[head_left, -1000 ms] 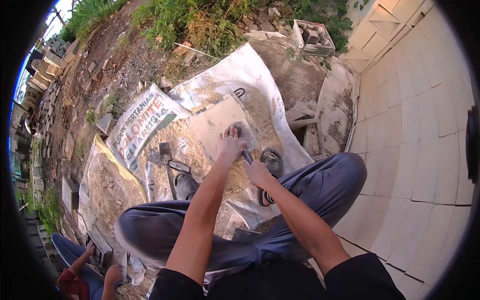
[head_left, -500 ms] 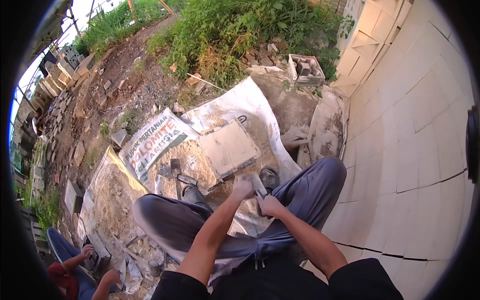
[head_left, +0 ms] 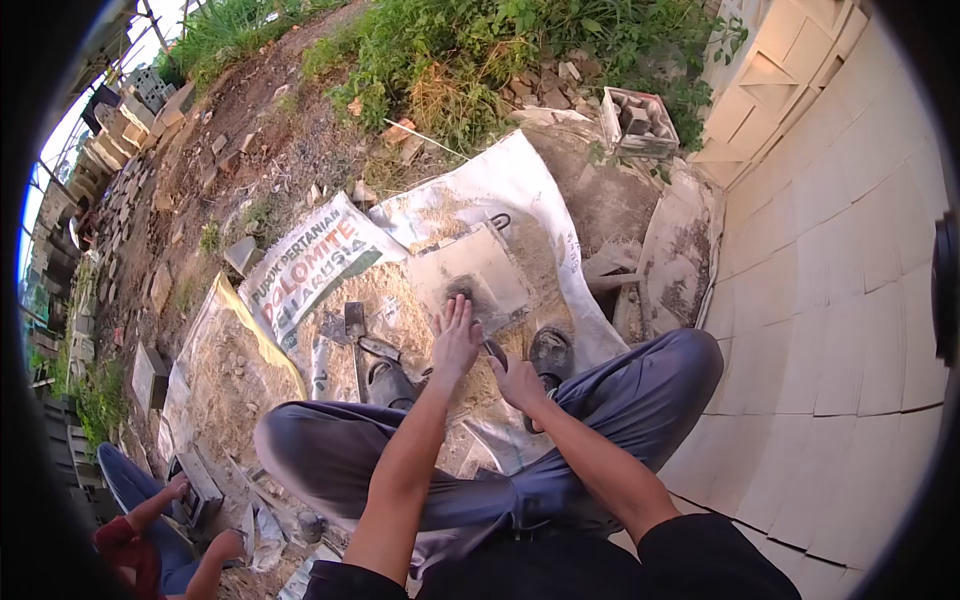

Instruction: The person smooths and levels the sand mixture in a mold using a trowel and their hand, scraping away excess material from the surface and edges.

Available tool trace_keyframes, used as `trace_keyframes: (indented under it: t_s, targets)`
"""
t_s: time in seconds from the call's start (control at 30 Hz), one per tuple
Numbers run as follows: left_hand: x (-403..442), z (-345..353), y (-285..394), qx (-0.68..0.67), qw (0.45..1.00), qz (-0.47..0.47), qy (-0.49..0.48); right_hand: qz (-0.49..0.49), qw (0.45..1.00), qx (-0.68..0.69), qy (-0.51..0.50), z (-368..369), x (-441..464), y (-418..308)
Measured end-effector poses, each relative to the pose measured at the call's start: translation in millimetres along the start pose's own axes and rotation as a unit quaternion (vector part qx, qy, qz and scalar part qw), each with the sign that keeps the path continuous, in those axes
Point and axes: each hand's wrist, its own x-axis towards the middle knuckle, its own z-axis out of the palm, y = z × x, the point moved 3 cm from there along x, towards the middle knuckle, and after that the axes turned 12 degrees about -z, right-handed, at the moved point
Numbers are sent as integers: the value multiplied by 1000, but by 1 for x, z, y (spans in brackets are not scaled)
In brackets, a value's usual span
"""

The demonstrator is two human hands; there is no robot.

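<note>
Seated low at the bottom of the frame, two knees (head_left: 655, 375) in dark grey trousers (head_left: 340, 460) spread wide, two forearms (head_left: 408, 450) stretched between them. Just below the centre, one right hand (head_left: 518, 385) curled tightly around one dark handle (head_left: 495, 352) (far end hidden, its shape impossible to tell). Just to its left, one left hand (head_left: 457, 345) laid palm down, fingers extended and clasping nothing, tips at a single dark patch (head_left: 465, 289). Under those fingertips, near the frame's centre, one pale square slab (head_left: 490, 258), flat on sandy ground (head_left: 385, 285). To either side of the hands, two feet in dark footwear (head_left: 389, 385); left of centre, one dark flat-ended tool (head_left: 355, 318).

Along the right edge, one broad wall of pale tiles (head_left: 800, 300). At lower left, one co-worker in a red top (head_left: 115, 545), two hands (head_left: 227, 546) visible, one of them touching a grey block-like form (head_left: 205, 490).

Just past the slab's upper corner, one dark loop (head_left: 500, 221); left of centre, one printed sack (head_left: 320, 258) lettered "DOLOMITE"; above centre, one rumpled white sheet (head_left: 540, 185). At upper right, one box (head_left: 645, 147) of grey chunks (head_left: 635, 122), too jumbled to count. At the top, one thick bank of green plants (head_left: 460, 50). Farthest off, at upper left, stacked blocks (head_left: 150, 95), too small to number.
</note>
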Motion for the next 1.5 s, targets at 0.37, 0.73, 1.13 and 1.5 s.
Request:
trace_keyframes:
  t_s: [0.37,0.73,1.13,1.5]
  targets:
    - [-36,27,-52,62,996,-13,-57,32,994,-2,-105,50,-37,11]
    - [4,46,24,46,996,69,-37,51,998,45,14,8,-24,53]
    - [42,75,71,20,997,72,2,78,997,21,1,-43,12,76]
    - [197,55,49,33,997,71,2,-65,992,-63,92,-66,153,28]
